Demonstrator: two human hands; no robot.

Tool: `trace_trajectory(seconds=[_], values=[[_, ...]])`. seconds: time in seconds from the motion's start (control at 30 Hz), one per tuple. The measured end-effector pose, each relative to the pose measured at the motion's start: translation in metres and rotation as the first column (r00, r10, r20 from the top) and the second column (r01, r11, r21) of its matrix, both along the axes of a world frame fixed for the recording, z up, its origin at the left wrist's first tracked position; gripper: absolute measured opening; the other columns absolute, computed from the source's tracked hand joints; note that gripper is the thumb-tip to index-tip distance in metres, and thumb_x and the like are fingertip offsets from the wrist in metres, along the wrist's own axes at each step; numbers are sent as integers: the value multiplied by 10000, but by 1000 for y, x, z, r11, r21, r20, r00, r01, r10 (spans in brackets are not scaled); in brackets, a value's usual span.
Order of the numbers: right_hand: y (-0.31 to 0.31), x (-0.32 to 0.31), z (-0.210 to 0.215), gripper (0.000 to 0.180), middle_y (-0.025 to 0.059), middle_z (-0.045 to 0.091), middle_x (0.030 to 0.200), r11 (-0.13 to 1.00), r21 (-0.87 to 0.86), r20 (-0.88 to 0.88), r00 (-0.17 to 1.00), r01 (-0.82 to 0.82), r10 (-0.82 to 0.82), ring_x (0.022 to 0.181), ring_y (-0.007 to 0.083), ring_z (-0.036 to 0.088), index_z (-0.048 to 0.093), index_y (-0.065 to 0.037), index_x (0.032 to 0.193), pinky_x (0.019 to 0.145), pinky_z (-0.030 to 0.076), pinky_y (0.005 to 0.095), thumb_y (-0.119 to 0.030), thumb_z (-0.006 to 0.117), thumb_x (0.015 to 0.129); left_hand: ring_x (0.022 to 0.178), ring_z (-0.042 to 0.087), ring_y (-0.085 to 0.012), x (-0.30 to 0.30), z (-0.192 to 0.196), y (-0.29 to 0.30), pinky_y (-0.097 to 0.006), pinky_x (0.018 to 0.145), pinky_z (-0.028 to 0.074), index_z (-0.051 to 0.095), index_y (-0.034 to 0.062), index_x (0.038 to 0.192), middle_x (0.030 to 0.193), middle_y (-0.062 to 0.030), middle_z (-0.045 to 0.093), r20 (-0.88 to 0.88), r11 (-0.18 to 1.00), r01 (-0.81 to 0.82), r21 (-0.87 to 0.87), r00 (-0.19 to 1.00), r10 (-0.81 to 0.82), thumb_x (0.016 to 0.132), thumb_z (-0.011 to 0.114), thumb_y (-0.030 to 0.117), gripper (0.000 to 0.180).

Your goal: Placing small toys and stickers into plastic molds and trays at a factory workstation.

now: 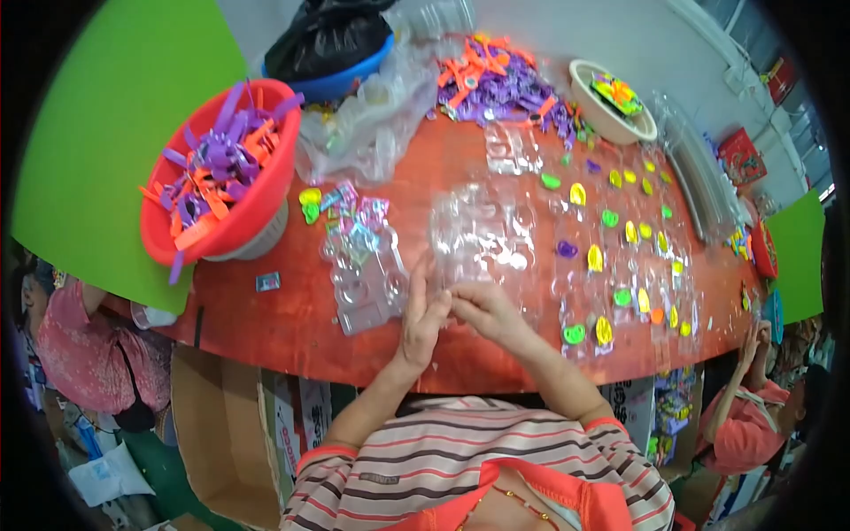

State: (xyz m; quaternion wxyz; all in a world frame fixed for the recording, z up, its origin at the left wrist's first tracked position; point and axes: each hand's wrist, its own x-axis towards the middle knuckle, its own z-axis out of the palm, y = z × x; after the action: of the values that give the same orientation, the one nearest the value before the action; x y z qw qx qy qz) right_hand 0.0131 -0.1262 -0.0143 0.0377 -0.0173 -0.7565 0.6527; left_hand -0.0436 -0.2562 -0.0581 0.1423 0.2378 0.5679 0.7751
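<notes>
Two Hands Meet by the Shiny Clear Trays

On the far left, a person in a pink top (106, 358) is by the red table (310, 341). Next comes a big red tub (285, 155), full of purple and orange bits. It sits on a pale tub (255, 241). A tiny packet (267, 281) lies alone near the table's front edge. Then there is a blue tub (372, 64) with a black bag (328, 44) in it. Nearer the hands are small yellow and green bits (310, 203), and little shiny packets (363, 212) by and over a clear tray (376, 292).

In the middle, the left hand (423, 326) points away from the body, its fingers close together and almost straight. The shiny clear trays (485, 230) lie on the table just past both hands. The right hand (487, 310) has bent fingers, and its tips meet the left thumb. I can't tell if either hand is pinching clear plastic.

Behind is a purple and orange heap (509, 84). To the right, a cream bowl (580, 84) stands at the back. In front of it, more clear trays hold yellow, green and purple bits (595, 257). Long clear plastic (699, 186) lies past them. On the far right is a person in a red top (748, 434).
</notes>
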Motion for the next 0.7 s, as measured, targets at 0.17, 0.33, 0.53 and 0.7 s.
trace_trajectory(seconds=[0.17, 0.33, 0.53, 0.7], values=[[20, 4, 15, 133, 2, 526, 632, 809, -520, 143, 961, 275, -235, 531, 79, 461, 570, -24, 680, 489, 371, 238, -80, 549, 800, 1104, 532, -181, -21, 7, -22, -309, 921, 444, 398, 11, 1366, 1263, -106, 514, 422, 934, -180, 309, 906, 35, 873, 516, 144, 525], [111, -21, 57, 155, 1, 474, 662, 722, -564, -174, 796, 402, -579, 552, 89, 427, 498, -76, 726, 538, 378, 248, -123, 506, 874, 923, 583, -182, -51, 16, -97, -317, 784, 495, 366, 16, 1373, 1153, -88, 565, 477, 892, -299, 340, 872, 110, 868, 443, 151, 528], [127, -132, 8, 27, 54, 594, 791, 502, 617, -671, 739, 606, -66, 708, 224, 589, 587, -48, 881, 636, 449, 326, -70, 583, 866, 914, 578, -185, -50, 18, -99, -320, 764, 486, 332, 10, 1389, 1166, -109, 565, 488, 905, -317, 285, 860, 148, 839, 538, 215, 621], [175, -198, -20, 184, 45, 552, 894, 116, 894, -447, 839, 433, 309, 875, 216, 562, 574, -103, 921, 751, 463, 332, -102, 602, 739, 861, 611, -215, -55, 35, -112, -329, 685, 512, 333, 14, 1375, 1098, -140, 589, 486, 905, -361, 223, 846, 218, 851, 516, 194, 583]])
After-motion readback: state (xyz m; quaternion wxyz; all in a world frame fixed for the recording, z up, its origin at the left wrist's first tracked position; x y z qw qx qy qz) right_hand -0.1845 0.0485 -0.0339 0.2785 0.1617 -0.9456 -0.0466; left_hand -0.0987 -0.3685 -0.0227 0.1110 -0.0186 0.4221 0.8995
